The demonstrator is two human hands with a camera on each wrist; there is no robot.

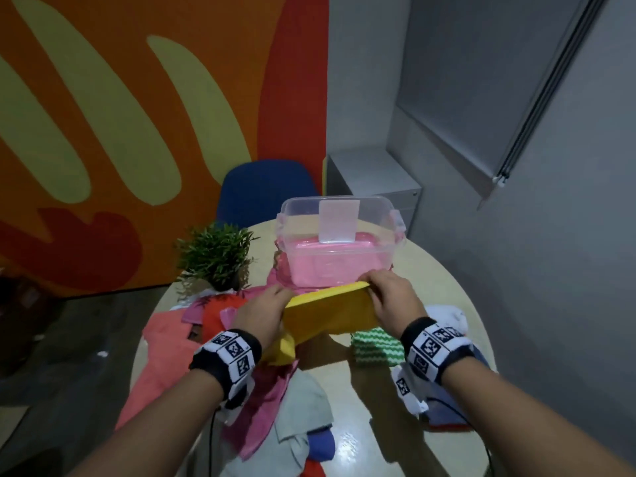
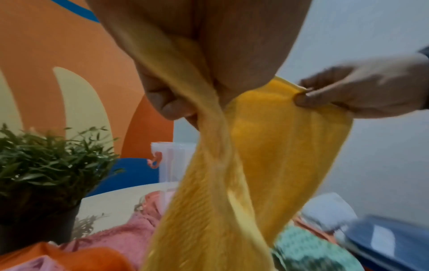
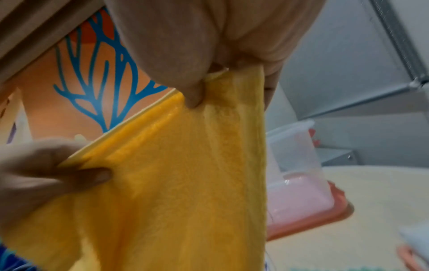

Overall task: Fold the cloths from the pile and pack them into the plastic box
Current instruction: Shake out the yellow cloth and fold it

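Note:
A yellow cloth (image 1: 330, 313) hangs stretched in the air between both hands, just in front of the clear plastic box (image 1: 339, 242). My left hand (image 1: 266, 309) pinches its left top corner and my right hand (image 1: 387, 290) pinches the right top corner. In the left wrist view the yellow cloth (image 2: 220, 183) droops in a twisted fold below the left hand (image 2: 176, 104). The right wrist view shows the yellow cloth (image 3: 174, 183) spread flat under the right hand (image 3: 197, 91). The box holds a pink folded cloth (image 1: 335, 261). A pile of pink, orange and grey cloths (image 1: 241, 390) lies under my arms.
A potted green plant (image 1: 215, 256) stands left of the box on the round table (image 1: 440, 277). A green zigzag cloth (image 1: 377, 347) and a white cloth (image 1: 447, 315) lie at the right. A blue chair (image 1: 261, 191) stands behind the table.

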